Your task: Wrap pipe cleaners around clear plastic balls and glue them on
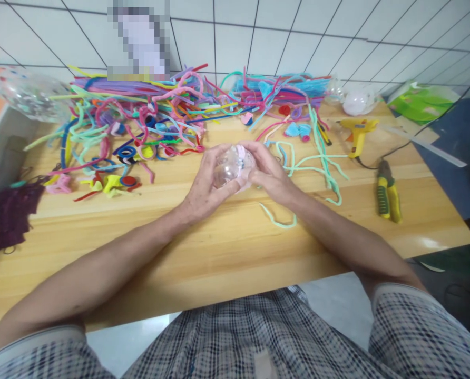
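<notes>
Fingers: from my end of the feed, both sets curl round the clear ball (227,169), thumbs at the front; left hand (205,184) and right hand (273,176) closed on it together.
Ball: one in hand, held just above the wooden desk (203,263), near its middle.
Done: a pastel piece (241,153) lies against the ball; I judge the work partway.
Left: most of the visible shell looks bare; thumbs hide whether the piece is fixed, so I can't tell how much remains.
Loose green stem (284,226): one, nearest the wrists.
Glue gun (359,134): one, yellow, unheld, lying to the right.
Pliers (382,197): one pair, nearer me than the gun.
Stem bundles: I count two, purple (100,87) and blue (282,84), by the wall.
Loose pipe cleaners: too tangled to count.
Spare clear balls (353,102): two, I think, back right.
Green packet (420,108): one, far right.
Maroon tasselled piece (16,216): one, far left.
</notes>
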Available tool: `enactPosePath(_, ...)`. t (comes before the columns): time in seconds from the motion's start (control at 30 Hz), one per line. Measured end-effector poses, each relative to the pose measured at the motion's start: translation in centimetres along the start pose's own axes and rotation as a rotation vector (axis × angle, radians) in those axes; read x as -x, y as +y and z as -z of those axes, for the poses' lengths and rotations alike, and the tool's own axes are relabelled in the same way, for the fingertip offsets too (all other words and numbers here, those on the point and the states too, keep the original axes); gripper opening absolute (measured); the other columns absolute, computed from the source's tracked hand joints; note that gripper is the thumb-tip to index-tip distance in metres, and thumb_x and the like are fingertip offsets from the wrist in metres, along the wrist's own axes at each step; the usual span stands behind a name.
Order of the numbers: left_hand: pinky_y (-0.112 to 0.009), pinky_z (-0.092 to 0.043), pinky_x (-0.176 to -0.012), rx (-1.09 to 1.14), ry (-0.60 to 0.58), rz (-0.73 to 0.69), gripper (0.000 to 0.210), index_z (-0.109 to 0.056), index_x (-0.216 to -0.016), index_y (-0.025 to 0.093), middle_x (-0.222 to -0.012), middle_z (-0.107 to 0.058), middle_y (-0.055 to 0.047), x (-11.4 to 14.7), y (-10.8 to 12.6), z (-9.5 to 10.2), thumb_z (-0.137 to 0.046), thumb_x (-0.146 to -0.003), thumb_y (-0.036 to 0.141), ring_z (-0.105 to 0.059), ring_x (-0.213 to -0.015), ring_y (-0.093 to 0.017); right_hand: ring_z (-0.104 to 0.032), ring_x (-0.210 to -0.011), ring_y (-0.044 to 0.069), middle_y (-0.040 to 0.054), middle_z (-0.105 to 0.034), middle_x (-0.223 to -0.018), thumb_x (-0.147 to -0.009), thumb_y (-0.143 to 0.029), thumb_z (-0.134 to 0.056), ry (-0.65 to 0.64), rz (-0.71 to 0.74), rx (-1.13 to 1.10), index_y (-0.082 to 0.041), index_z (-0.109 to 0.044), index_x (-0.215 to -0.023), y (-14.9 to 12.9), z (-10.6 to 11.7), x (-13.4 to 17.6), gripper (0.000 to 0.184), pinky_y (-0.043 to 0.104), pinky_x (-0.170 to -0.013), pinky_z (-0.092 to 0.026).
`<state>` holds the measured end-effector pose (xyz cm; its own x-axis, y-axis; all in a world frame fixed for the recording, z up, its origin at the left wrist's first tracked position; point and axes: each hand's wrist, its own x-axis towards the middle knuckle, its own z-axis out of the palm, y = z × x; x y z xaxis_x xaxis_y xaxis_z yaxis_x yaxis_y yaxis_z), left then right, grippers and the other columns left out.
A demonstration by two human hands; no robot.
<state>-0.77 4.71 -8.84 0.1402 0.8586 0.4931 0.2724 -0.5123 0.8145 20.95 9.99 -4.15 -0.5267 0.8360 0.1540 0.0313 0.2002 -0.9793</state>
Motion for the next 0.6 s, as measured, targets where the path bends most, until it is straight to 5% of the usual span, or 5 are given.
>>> enactPosePath(0.6,-0.061,-0.053,-0.135,-0.106,-0.043,0.003,0.089,-0.044,-0.169,0.031,-0.167,-0.056,-0.014,0.4,-0.4,0.9,-0.085,-0.101,0.071,-0.059,-0.157,-0.037,-0.061,-0.153,0.033,0.0131,-0.067,-0.158,-0.091,-0.041,-0.070,0.060,0.067,0.133,-0.026,-0.055,-0.148,0.9,-1.5,0.6,0.060,0.058,-0.136,-0.049)
